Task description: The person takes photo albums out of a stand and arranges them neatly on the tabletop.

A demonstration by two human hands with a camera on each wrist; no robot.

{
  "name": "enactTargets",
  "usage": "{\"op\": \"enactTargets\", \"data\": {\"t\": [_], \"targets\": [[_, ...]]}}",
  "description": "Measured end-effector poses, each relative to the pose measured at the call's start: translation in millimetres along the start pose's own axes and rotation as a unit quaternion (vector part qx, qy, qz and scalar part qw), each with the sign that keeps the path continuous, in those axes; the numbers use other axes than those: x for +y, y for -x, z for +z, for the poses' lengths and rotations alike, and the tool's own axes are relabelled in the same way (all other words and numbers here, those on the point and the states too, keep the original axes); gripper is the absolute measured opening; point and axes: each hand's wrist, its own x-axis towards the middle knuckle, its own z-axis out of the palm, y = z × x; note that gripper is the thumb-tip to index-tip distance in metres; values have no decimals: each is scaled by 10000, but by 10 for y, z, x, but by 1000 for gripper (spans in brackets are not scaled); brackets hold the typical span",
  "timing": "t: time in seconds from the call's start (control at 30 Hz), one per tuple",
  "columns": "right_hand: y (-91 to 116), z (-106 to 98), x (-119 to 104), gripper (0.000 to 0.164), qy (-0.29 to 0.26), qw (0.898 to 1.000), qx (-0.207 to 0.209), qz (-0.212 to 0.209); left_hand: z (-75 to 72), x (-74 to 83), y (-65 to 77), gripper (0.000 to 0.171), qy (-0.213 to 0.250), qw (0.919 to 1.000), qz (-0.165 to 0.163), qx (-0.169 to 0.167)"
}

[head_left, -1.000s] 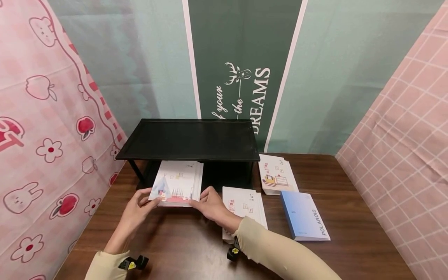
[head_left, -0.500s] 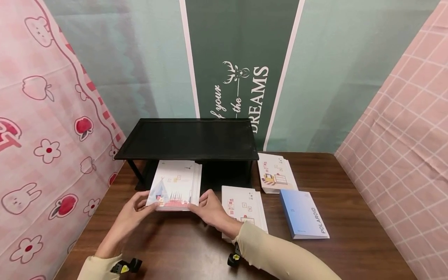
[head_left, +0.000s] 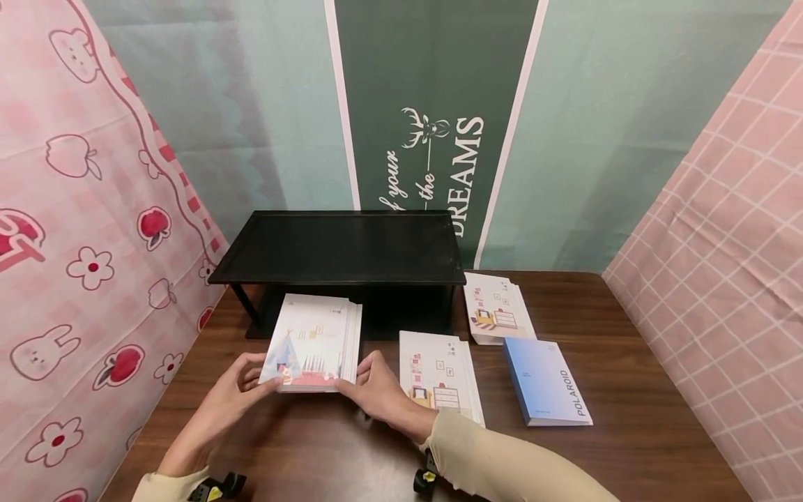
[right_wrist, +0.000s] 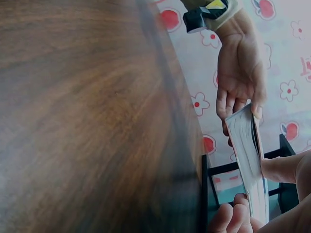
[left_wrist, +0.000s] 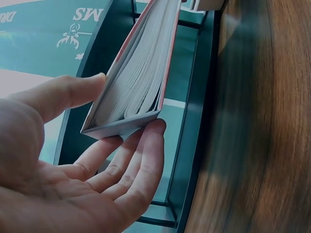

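Between both hands is a thick white photo album (head_left: 310, 341), its cover printed with a blue tent and a pink-red strip along the near edge. My left hand (head_left: 235, 387) grips its near left corner, thumb on the cover and fingers underneath. On the near right corner, my right hand (head_left: 379, 390) pinches it the same way. In the left wrist view the album (left_wrist: 138, 73) shows its packed page edges and is held up off the table. Its far end lies in front of the black two-tier shelf (head_left: 339, 247), just below the top board's front edge.
To the right of my right hand lies another white album (head_left: 433, 359), partly covered by the forearm. Farther right are a third white album (head_left: 498, 307) and a blue album marked POLAROID (head_left: 546, 383). Printed cloths hang behind and at both sides of the wooden table (head_left: 627, 390).
Both hands have drawn the tent-print album toward the person, out from under the shelf's top board. More of its cover now shows. The other albums stay where they were.
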Motion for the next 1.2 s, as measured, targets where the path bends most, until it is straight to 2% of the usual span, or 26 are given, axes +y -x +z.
{"op": "enactTargets", "data": {"t": [0.37, 0.47, 0.7, 1.0, 1.2], "targets": [[108, 37, 44, 41, 205, 9997, -119, 33, -9, -45, 90, 50, -61, 9983, -514, -255], [134, 56, 58, 41, 249, 9996, -144, 68, -15, -49, 116, 49, -122, 9981, -522, -288], [172, 86, 101, 41, 276, 9989, -305, 208, -9, -116, 183, 46, -31, 9987, -278, -421], [178, 122, 133, 38, 363, 9974, -440, 437, -27, -153, 210, 48, -181, 9960, -589, -643], [162, 138, 141, 37, 539, 9955, -554, 557, -39, -194, 229, 45, -187, 9954, -627, -701]]}}
